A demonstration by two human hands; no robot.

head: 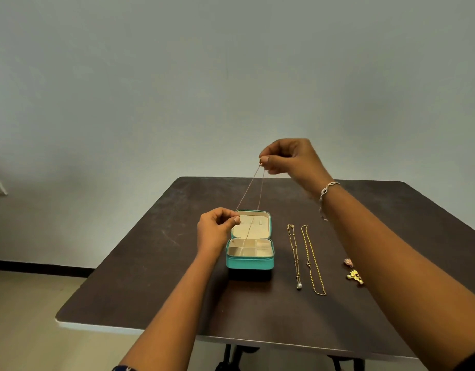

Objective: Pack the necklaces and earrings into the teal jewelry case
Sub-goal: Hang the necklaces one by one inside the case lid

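The teal jewelry case point(249, 263) lies open on the dark table point(156, 285), its cream lid upright and cream compartments showing. A thin pinkish chain necklace point(253, 183) hangs stretched above it. My right hand point(289, 159) pinches its top end high over the case. My left hand point(217, 228) pinches one strand lower down, just left of the lid. The chain's lower end dangles into the case. Right of the case lie a gold necklace with a pearl drop point(295, 255) and a gold chain necklace point(312, 261). Gold earrings point(354, 276) lie partly behind my right forearm.
A small pink item point(348, 261) sits beside the earrings. My right wrist wears a bracelet point(328, 188). The table's front edge runs below my forearms, with floor to the left. A plain wall stands behind.
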